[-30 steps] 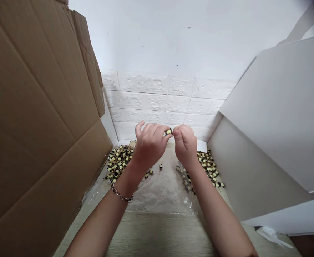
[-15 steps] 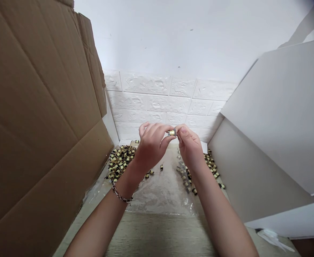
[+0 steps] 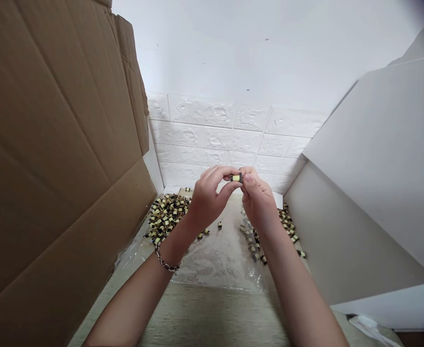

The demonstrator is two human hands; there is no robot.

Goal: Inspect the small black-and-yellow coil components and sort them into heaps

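Observation:
A small yellow-and-black component (image 3: 236, 178) with thin metal pins is held up between both hands. The thumb and index finger of my left hand (image 3: 212, 193) pinch it from below and above. My right hand (image 3: 257, 193) has its thumb and fingers pressed together at the component's right end, over the pins there. Many similar components lie in a pile (image 3: 166, 214) to the left, partly behind my left forearm. Another pile (image 3: 287, 224) sits on the right, partly hidden by my right forearm. One loose component (image 3: 219, 225) rests between the piles.
Clear plastic sheeting (image 3: 215, 265) covers part of the table (image 3: 212, 313). A tall brown cardboard panel (image 3: 60, 144) stands at the left, a white panel (image 3: 378, 144) at the right. Behind is a white brick-patterned wall (image 3: 203, 111). A crumpled white plastic piece (image 3: 371, 327) lies at lower right.
The view has shifted slightly. The left fingers are drawn closer together, and the component's yellow side and dark ends show more plainly between the hands.

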